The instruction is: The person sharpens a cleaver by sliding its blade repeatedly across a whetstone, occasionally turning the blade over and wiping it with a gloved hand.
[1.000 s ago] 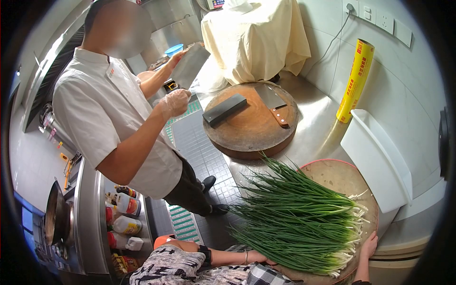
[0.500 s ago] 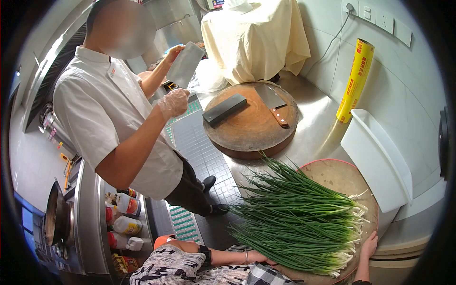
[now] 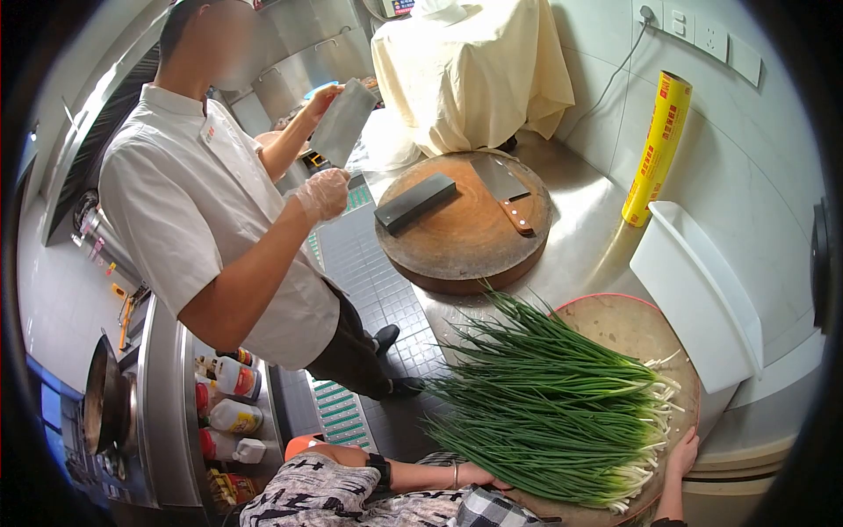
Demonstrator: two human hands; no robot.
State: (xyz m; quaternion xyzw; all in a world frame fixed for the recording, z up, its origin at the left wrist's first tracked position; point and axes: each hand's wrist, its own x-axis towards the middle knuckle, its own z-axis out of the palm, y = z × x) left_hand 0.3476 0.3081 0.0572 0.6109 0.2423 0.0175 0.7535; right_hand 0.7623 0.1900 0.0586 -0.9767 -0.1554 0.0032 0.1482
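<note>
A large spread of green scallions (image 3: 553,404) lies on a round board (image 3: 615,321) with a red rim, white root ends to the right. My left hand (image 3: 481,476) rests at the board's near left edge, beside the leaf side; its visible fingers are stretched out, partly hidden at the scallions. Against the board's right rim, near the white ends, lies my right hand (image 3: 682,453), fingers extended along the edge. Farther back, a thick wooden chopping block (image 3: 465,237) bears a dark sharpening stone (image 3: 415,203) and a cleaver (image 3: 502,182) with a wooden handle.
At the left another person (image 3: 202,220) stands, holding up a flat grey blade (image 3: 342,123), one hand gloved. A white bin (image 3: 702,299) and yellow roll (image 3: 659,145) stand by the wall. Beige cloth (image 3: 465,75) covers something behind the block. Bottles (image 3: 235,417) fill a left shelf.
The other person's head has shifted slightly up and left, and the gloved hand has moved a little. My hands and the scallions have not visibly moved.
</note>
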